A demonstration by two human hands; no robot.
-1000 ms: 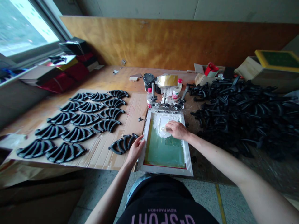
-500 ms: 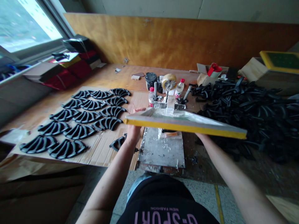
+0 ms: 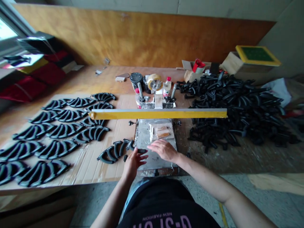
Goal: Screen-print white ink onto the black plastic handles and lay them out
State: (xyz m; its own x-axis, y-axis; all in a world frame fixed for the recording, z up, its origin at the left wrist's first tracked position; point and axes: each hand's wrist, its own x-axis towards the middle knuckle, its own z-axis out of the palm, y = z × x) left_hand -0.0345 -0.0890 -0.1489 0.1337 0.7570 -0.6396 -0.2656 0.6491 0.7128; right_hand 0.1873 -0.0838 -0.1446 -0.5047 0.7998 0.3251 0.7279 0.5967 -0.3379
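My left hand pinches a small black part at the left edge of the metal base plate. Open and holding nothing, my right hand hovers over the plate, its fingertips just right of the black part. Behind both hands, the yellow-edged frame stands level above the plate, seen edge-on. Under it, a light fixture block with brownish inserts lies on the plate. A short row of black curved parts rests on the cardboard beside my left hand.
Fanned rows of black parts cover the cardboard at left. A large pile of black parts lies at right. Bottles, a black jar and a tape roll stand behind the frame.
The frame has tilted up to level, and both hands have let go of it and come nearer to me. My left hand now holds a black part. The view has shifted right.
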